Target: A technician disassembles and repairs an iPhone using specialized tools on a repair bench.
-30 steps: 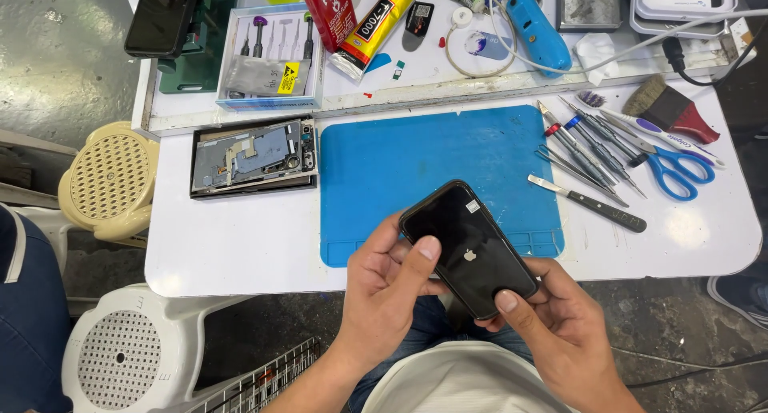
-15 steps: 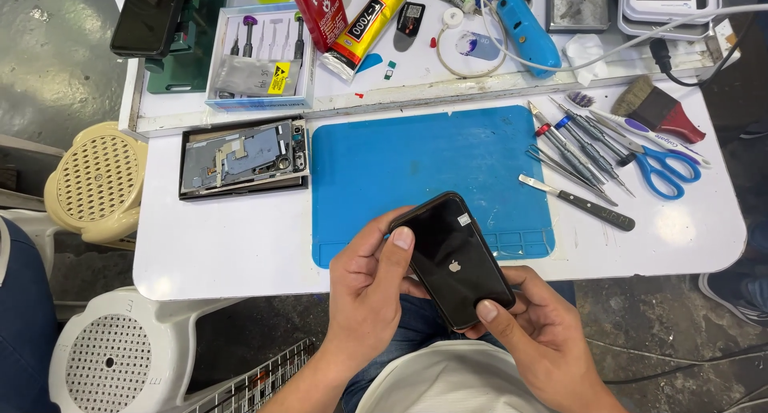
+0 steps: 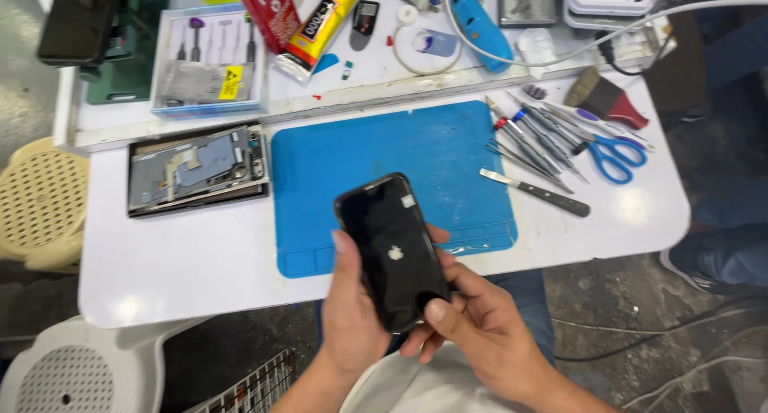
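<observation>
A black phone [image 3: 394, 250] with its glossy back up is held over the near edge of the desk [image 3: 200, 261], tilted so its top points to about 11 o'clock. The left hand [image 3: 352, 317] cups it from 8 o'clock, its grip pinching the phone's left edge with the thumb lying along that side. The right hand [image 3: 480, 333] supports it from 4 o'clock, its grip pressed on the lower right corner, thumb tip on the back.

Under the phone's top end lies a blue mat [image 3: 400, 157], which reaches away toward 12 o'clock. At 10 o'clock from the phone, just beside the mat, an opened phone body [image 3: 196, 169] rests with its insides showing. At 2 o'clock lie a knife-like tool [image 3: 534, 192], a fan of tweezers and picks [image 3: 528, 137], blue-handled scissors [image 3: 612, 153] and a brush [image 3: 604, 97]. Further off at 12 o'clock, on a raised shelf [image 3: 360, 81], sit a yellow glue tube [image 3: 324, 17], a red box [image 3: 272, 13] and a tray of small tools [image 3: 210, 61].
</observation>
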